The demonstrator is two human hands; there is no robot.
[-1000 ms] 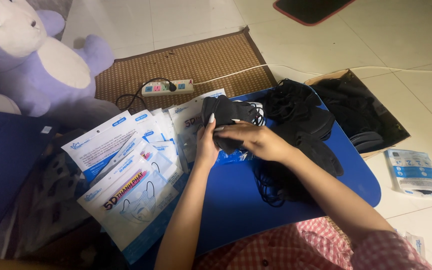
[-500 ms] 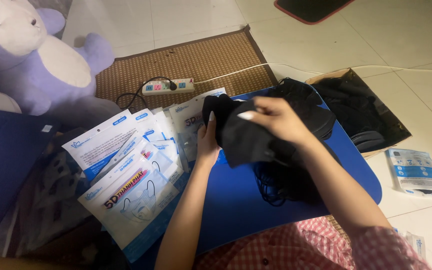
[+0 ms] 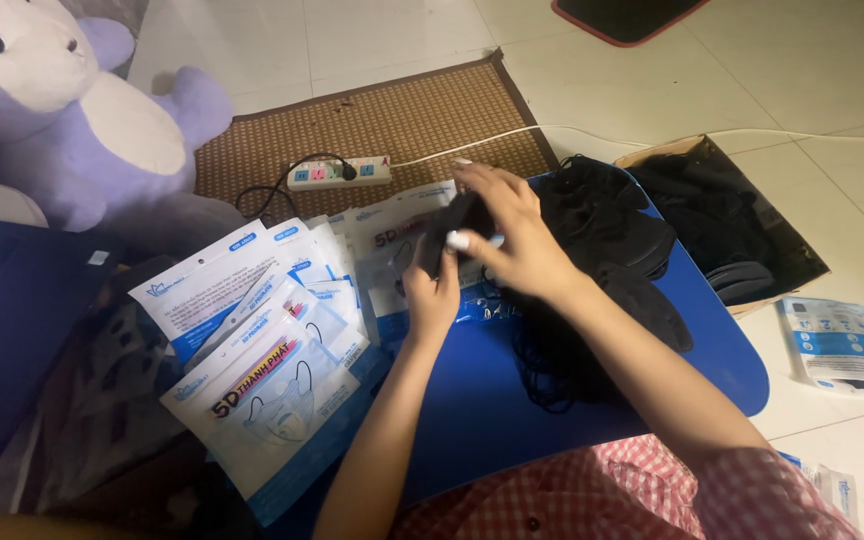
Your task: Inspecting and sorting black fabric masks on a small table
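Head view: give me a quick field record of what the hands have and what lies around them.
left hand: grips the lower edge of a small stack of black masks
right hand: laid over the same stack from above, fingers curled on it
surface: blue table
right of hands: loose pile of black masks on the table
left of hands: fanned white and blue pouches
floor right: open cardboard box holding more black masks
behind: power strip on woven mat; purple plush toy
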